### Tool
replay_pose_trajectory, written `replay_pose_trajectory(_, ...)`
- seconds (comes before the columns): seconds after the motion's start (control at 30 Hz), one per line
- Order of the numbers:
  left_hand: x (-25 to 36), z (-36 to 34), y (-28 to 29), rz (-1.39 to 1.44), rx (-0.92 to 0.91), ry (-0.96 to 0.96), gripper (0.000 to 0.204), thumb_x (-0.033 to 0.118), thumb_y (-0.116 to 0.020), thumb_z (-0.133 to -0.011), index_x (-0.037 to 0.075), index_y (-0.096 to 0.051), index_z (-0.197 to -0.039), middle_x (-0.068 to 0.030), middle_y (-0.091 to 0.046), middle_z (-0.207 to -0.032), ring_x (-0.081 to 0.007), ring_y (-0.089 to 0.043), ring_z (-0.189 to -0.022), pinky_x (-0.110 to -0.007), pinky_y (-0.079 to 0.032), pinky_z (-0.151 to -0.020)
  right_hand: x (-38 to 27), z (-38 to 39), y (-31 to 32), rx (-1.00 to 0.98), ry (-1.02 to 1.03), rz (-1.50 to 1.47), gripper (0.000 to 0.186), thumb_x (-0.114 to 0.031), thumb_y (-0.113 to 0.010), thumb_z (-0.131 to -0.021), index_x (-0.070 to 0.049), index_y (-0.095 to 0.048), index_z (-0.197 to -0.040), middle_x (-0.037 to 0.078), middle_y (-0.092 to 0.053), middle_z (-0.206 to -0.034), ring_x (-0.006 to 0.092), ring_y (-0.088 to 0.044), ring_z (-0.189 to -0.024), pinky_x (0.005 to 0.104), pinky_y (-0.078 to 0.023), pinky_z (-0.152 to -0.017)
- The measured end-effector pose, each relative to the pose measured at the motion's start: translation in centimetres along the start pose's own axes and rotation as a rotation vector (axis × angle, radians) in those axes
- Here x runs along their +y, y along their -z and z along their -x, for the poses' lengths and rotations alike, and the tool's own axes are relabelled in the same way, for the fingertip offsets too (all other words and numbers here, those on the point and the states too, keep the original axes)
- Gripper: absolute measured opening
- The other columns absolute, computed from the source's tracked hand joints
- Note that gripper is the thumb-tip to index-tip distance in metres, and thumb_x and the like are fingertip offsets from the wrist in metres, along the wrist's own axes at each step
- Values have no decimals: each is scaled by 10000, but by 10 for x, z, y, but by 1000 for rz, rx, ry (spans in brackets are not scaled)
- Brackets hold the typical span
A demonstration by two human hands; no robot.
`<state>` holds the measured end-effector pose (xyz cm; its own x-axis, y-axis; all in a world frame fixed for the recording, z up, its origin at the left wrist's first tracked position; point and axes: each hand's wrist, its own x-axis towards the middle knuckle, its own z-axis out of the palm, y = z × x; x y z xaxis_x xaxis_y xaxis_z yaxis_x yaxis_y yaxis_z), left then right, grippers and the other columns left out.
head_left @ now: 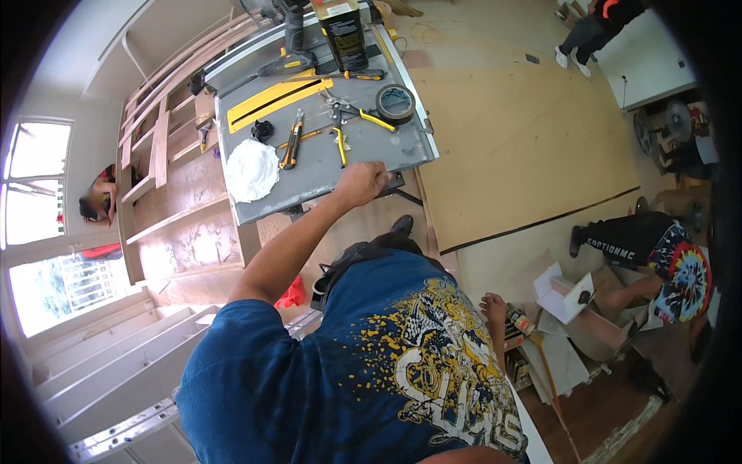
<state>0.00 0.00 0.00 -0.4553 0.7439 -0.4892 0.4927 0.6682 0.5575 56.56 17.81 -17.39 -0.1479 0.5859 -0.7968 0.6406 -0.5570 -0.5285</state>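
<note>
My left hand is closed at the near edge of a grey table saw top; what its fingers hold, if anything, is hidden. Close beyond it lie yellow-handled pliers and another plier-like tool. A utility knife rests beside a pencil, right of a crumpled white cloth. Dark tape sits near the right edge. Farther back are a yellow slotted plate, a screwdriver and a cordless drill. Down by my side, my right hand hangs loosely, fingers slightly curled, holding nothing visible.
A tall can stands at the saw's back. Wooden framing lies to the left, with a person beyond it. A large brown board covers floor to the right. Another person bends near open boxes.
</note>
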Motion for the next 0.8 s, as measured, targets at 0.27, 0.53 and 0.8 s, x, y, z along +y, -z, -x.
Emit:
replay_pose_trajectory(0.27, -36, -36, -3, 294, 737, 381, 617, 373, -779, -842, -31, -523, -1231, -264, -588, -1236, -408, -595, -1110, -482, -478, -934, 110, -42, -9, -205, -181, -296, 207, -194, -654, -972, -38, -671, -1107, 64, -709, -897, 147, -646, -675, 271, -489, -576)
replay_pose_trajectory(0.53, -98, -70, 14, 616, 739, 519, 438, 153, -790, -758, -35, -594, -1102, -134, -649, -908, -272, -642, -762, -406, -516, -688, 21, -2, -44, -31, -33, -50, 225, -205, -617, -974, -49, -662, -1130, 48, -703, -903, 138, -641, -703, 281, -486, -592)
replay_pose_trajectory(0.8, -17, 11, 27, 1009, 751, 205, 136, 6, -641, -753, 44, -537, -830, -19, -495, -674, -109, -453, -525, -301, -372, -463, 7, 6, -44, -50, 232, -25, 267, -297, -619, -997, -75, -672, -1135, 39, -701, -1015, 139, -659, -861, 287, -518, -723)
